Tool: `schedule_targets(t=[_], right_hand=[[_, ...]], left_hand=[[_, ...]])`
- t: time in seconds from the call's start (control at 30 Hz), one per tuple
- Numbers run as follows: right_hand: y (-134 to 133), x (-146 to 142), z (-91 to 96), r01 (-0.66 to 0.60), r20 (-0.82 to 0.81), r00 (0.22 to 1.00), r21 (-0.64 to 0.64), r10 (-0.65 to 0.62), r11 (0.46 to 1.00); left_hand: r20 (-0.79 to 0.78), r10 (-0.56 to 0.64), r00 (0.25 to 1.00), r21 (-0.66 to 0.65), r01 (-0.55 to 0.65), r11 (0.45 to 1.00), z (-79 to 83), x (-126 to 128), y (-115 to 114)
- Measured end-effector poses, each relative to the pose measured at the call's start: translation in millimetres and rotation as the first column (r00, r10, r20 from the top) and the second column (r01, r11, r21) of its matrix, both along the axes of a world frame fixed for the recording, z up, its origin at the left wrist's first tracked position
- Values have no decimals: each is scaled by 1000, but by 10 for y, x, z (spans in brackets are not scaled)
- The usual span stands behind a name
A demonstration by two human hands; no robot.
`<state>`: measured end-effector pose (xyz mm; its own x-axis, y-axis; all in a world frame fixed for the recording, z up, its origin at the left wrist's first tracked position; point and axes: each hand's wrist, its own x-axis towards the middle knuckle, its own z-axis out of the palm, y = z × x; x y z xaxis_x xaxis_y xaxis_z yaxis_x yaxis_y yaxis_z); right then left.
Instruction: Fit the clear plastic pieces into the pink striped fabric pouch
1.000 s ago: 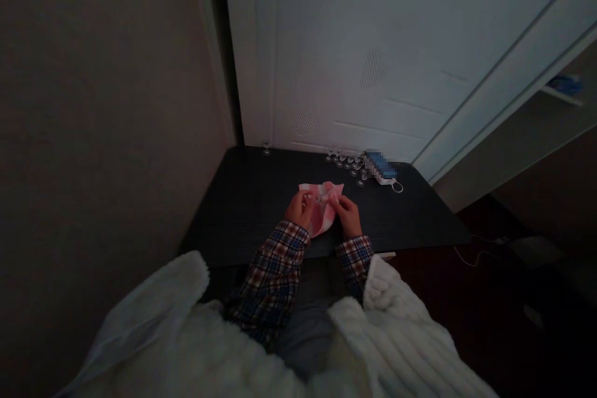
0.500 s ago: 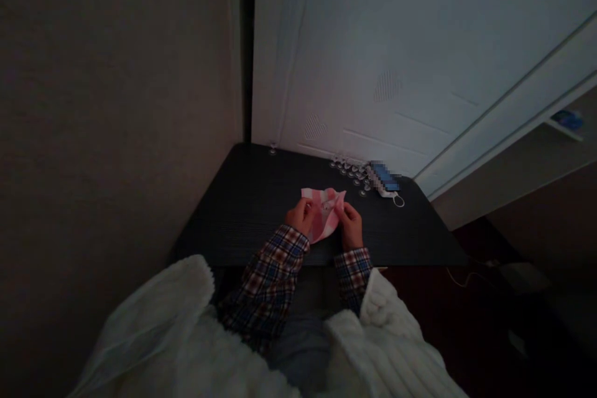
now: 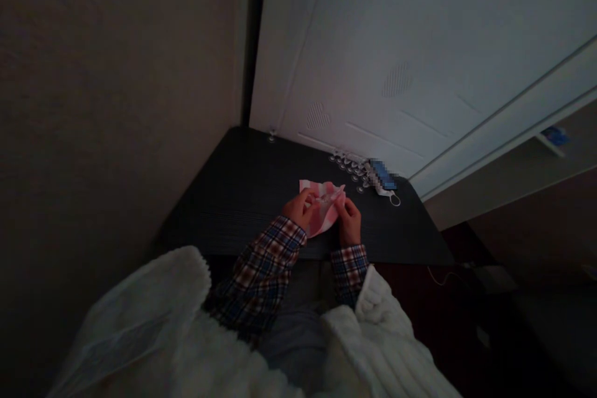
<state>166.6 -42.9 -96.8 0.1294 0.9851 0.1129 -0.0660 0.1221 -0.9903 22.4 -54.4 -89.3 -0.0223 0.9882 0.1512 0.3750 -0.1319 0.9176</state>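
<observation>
A pink-and-white cloth point(image 3: 321, 225) is spread between my two hands above the dark tabletop. My left hand point(image 3: 299, 208) is at its left side, fingers bent over it and closed on the cloth. The thumb and fingers of my right hand point(image 3: 349, 219) pinch its right edge, which is bunched up. Something small and clear point(image 3: 325, 199) shows on the cloth between my fingertips; dim light hides its exact shape. Beyond my hands, several small clear suction cups point(image 3: 351, 169) lie in a cluster.
The dark table point(image 3: 224, 199) stands against a pale panel with embossed hearts point(image 3: 318, 115). A blurred blue-and-white object point(image 3: 383, 175) with a loop lies at the back right. One clear suction cup point(image 3: 272, 137) sits at the back left. A wall point(image 3: 116, 74) rises on the left.
My left fingers have shifted inward from the cloth's left edge toward the small clear thing. My right hand keeps its pinch. The view has tilted slightly.
</observation>
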Motion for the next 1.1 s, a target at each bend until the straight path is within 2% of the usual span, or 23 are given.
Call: schedule_targets(t=[0.33, 0.37, 0.43, 0.53, 0.67, 0.83, 0.9, 0.97, 1.03, 1.1], right_hand=[[32, 45, -51, 18, 55, 998, 14, -19, 1000], [30, 42, -42, 17, 67, 998, 23, -19, 1000], [17, 29, -14, 13, 86, 996, 39, -16, 999], [-17, -1, 39, 2, 130, 991, 81, -12, 997], [-55, -30, 96, -29, 263, 964, 178, -19, 984], [-63, -43, 122, -77, 319, 948, 184, 14, 980], [-62, -44, 127, -56, 326, 945, 176, -4, 983], [-61, -45, 134, -24, 325, 945, 164, -31, 986], [-62, -50, 143, -7, 327, 944, 152, -44, 988], [-66, -59, 153, -12, 336, 941, 150, -39, 989]], left_hand=[[-16, 8, 1000, -116, -10, 993, 34, -1, -10], [22, 16, 1000, -139, -13, 990, 39, 1, -12], [203, 37, 979, -225, 10, 974, 53, 3, -18], [502, 87, 860, -355, 114, 928, 82, -10, -21], [621, 132, 773, -389, 157, 908, 106, -69, -12], [672, 178, 719, -388, 137, 912, 123, -72, -22], [660, 202, 724, -395, 105, 913, 125, -41, -30], [597, 201, 777, -371, 45, 928, 111, -10, -42], [468, 132, 874, -254, -10, 967, 75, 12, -56], [419, 88, 904, -198, -3, 980, 23, 18, -68]])
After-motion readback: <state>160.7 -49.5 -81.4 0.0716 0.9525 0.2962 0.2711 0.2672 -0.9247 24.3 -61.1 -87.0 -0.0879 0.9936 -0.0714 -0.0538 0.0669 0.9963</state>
